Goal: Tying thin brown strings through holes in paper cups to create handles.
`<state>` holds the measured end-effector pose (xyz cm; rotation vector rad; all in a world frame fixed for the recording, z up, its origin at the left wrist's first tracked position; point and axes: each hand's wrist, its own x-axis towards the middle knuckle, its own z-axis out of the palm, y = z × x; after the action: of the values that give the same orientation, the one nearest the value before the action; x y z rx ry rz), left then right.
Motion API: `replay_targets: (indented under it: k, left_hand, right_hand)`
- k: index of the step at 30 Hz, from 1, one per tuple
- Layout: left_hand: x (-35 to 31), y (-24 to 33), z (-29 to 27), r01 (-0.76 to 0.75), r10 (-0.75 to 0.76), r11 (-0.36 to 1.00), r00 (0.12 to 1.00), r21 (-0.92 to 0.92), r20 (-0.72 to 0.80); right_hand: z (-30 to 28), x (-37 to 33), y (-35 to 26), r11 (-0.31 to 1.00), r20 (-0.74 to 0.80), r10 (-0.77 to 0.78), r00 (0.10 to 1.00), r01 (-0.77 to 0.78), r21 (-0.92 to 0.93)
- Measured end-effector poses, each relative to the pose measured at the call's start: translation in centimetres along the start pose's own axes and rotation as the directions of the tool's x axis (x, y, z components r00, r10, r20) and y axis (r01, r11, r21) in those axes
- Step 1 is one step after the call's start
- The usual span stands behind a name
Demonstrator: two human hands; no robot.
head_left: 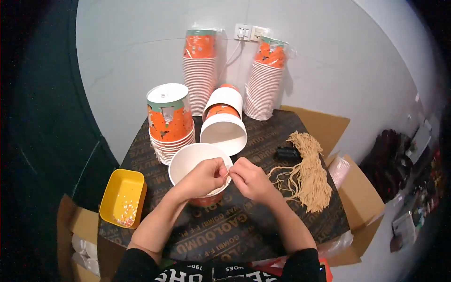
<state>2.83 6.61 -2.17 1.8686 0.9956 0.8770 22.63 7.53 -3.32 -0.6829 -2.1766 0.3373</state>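
Observation:
Over the right rim of a white-lined paper tub (184, 162), my two hands meet with fingertips close together. My left hand (205, 178) is closed in a pinch, and my right hand (252, 180) pinches from the other side. A thin pale string (227, 173) shows between the fingertips; its ends are hidden. The tub stands upright, its orange outside (206, 201) partly visible below my left hand. To the right lies a bundle of tan strings (311, 176), with loose strands trailing toward my right hand.
A yellow bin (106, 199) with small coloured bits stands at left. Behind are an upside-down tub stack (170, 124), tubs on their side (224, 129), and two wrapped stacks (199, 77), (266, 84). A black object (287, 154) sits beside the strings. Cardboard boxes (359, 192) flank the table.

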Motion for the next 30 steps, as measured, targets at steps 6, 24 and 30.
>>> replay_targets:
  k: [6, 24, 30]
  left_hand:
    - [-0.6, 2.1, 1.6, -0.052, 0.124, 0.927, 0.977, 0.372, -0.174]
    - [-0.2, 1.5, 0.8, -0.182, 0.270, 0.766, 0.962, 0.616, -0.051]
    - [-0.1, 1.5, 0.4, -0.157, 0.210, 0.821, 0.977, 0.549, -0.036]
  right_hand:
    - [0.6, -0.2, 0.7, 1.000, -0.010, -0.010, 1.000, 0.010, 0.018]
    - [-0.3, -0.3, 2.1, 0.546, 0.470, 0.287, 0.835, -0.546, 0.635]
    - [-0.9, -0.2, 2.4, 0.462, 0.488, 0.318, 0.813, -0.582, 0.670]
